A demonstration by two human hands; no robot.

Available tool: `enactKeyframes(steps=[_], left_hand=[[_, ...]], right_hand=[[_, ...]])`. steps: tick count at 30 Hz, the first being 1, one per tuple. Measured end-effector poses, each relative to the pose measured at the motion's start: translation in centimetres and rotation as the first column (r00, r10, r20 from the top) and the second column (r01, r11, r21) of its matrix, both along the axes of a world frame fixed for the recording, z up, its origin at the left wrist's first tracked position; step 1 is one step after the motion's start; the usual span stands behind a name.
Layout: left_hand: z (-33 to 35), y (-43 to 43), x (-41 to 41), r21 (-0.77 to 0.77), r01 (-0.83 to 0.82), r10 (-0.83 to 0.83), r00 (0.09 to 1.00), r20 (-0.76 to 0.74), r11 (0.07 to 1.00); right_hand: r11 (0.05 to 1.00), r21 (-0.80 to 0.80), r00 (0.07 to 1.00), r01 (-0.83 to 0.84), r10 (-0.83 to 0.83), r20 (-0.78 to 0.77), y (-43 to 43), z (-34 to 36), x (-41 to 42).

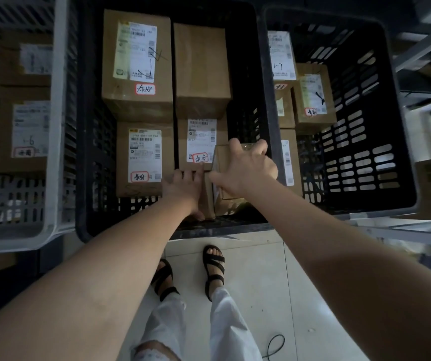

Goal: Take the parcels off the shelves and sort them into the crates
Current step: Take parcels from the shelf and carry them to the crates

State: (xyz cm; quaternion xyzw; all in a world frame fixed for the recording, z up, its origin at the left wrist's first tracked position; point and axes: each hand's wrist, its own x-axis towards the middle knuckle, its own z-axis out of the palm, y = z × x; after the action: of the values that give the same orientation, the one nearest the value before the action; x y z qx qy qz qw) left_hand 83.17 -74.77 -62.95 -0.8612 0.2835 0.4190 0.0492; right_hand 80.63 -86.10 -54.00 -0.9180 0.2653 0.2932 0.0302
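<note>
Parcel placement looks like the step in hand: you hold 1 small parcel (222, 160) low in the near right corner of the middle crate (89, 157), and both of your hands are on it.

Your right hand (248, 170) lies spread across its top, fingers hooked over the far edge and thumb stretched out toward the left edge. Your left hand (183, 188) grips its left side, fingers over the top and thumb low against the near face. So the parcel sits between your 2 hands, the right hand above it and the left hand beside it.

What the next move depends on is the gap. 4 larger parcels already fill the left and middle of this crate, and the labelled parcel (201, 142) touches the small one on its far left. The only open floor shows along the right wall, beyond your right fingers. The small parcel's long axis seems to run from you toward the far wall, in line with that gap, though your hands cover too much of it to be sure.

Your right hand is nearer that wall, so it would probably steer while the left hand lets go first.

The right crate (396, 142) and the grey crate (55, 131) hold other parcels, apart from your hands.
</note>
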Motion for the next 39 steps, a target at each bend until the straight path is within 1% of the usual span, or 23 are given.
enactKeyframes(steps=[2, 5, 7, 10, 13, 15, 17, 19, 23, 26, 28, 30, 33, 35, 36, 39], left_hand=[[0.1, -0.1, 0.1, 0.004, 0.012, -0.012, 1.0, 0.006, 1.0], [-0.1, 0.2, 0.3, -0.026, 0.005, -0.005, 1.0, -0.001, 1.0], [-0.5, 0.7, 0.6, -0.085, -0.016, 0.013, 0.999, -0.038, 0.996], [-1.1, 1.3, 0.9, -0.153, 0.008, -0.017, 0.998, -0.059, 0.988], [-1.1, 1.4, 1.4, -0.202, 0.018, -0.032, 0.997, -0.066, 0.979], [-1.1, 1.5, 1.8, -0.217, 0.041, -0.054, 0.997, -0.055, 0.975], [-1.3, 1.6, 2.1, -0.222, 0.063, -0.072, 0.997, -0.03, 0.973], [-1.5, 1.7, 2.1, -0.228, 0.064, -0.072, 0.997, -0.023, 0.972], [-2.0, 1.7, 2.5, -0.242, 0.069, -0.084, 0.995, -0.051, 0.968], [-2.2, 1.7, 2.6, -0.237, 0.069, -0.088, 0.994, -0.07, 0.969], [-2.0, 1.6, 2.7, -0.235, 0.057, -0.074, 0.995, -0.064, 0.97], [-1.5, 1.5, 2.6, -0.231, 0.037, -0.05, 0.997, -0.053, 0.972], [-0.6, 1.5, 2.4, -0.226, 0.041, -0.046, 0.999, -0.019, 0.973], [-0.4, 1.6, 2.1, -0.213, 0.062, -0.067, 0.998, -0.019, 0.975], [-0.4, 1.7, 1.9, -0.201, 0.067, -0.073, 0.997, -0.022, 0.977], [-0.8, 1.8, 1.4, -0.163, 0.068, -0.074, 0.997, -0.026, 0.984]], right_hand=[[1.0, -0.008, 0.999, 0.0, 0.0, 0.034, 0.6, -0.8, -0.1], [1.0, -0.007, 0.986, 0.004, -0.003, 0.167, 1.0, -1.9, -1.1], [0.998, -0.027, 0.97, -0.061, 0.066, 0.235, 0.8, -2.8, -2.5], [0.978, -0.058, 0.94, -0.198, 0.206, 0.271, 0.0, -4.0, -4.1], [0.949, -0.032, 0.931, -0.313, 0.313, 0.188, -1.5, -4.2, -3.2], [0.939, 0.02, 0.929, -0.342, 0.335, 0.156, -2.2, -4.2, -2.6], [0.934, 0.043, 0.928, -0.356, 0.348, 0.13, -2.1, -4.5, -2.8], [0.928, 0.023, 0.924, -0.373, 0.369, 0.105, -1.8, -5.0, -3.3], [0.929, 0.029, 0.927, -0.368, 0.365, 0.087, -1.8, -6.2, -3.0], [0.932, 0.029, 0.929, -0.361, 0.356, 0.105, -1.6, -6.9, -3.4], [0.935, 0.061, 0.933, -0.349, 0.341, 0.114, -1.7, -6.7, -3.1], [0.928, 0.15, 0.94, -0.34, 0.336, 0.053, -2.3, -5.7, -2.1], [0.89, 0.275, 0.904, -0.364, 0.409, -0.127, -3.4, -3.7, -0.4], [0.873, 0.281, 0.86, -0.398, 0.462, -0.216, -3.6, -3.2, 0.3], [0.873, 0.272, 0.853, -0.404, 0.467, -0.232, -3.5, -3.3, 0.4], [0.881, 0.245, 0.861, -0.405, 0.457, -0.221, -2.8, -3.9, -0.4]])
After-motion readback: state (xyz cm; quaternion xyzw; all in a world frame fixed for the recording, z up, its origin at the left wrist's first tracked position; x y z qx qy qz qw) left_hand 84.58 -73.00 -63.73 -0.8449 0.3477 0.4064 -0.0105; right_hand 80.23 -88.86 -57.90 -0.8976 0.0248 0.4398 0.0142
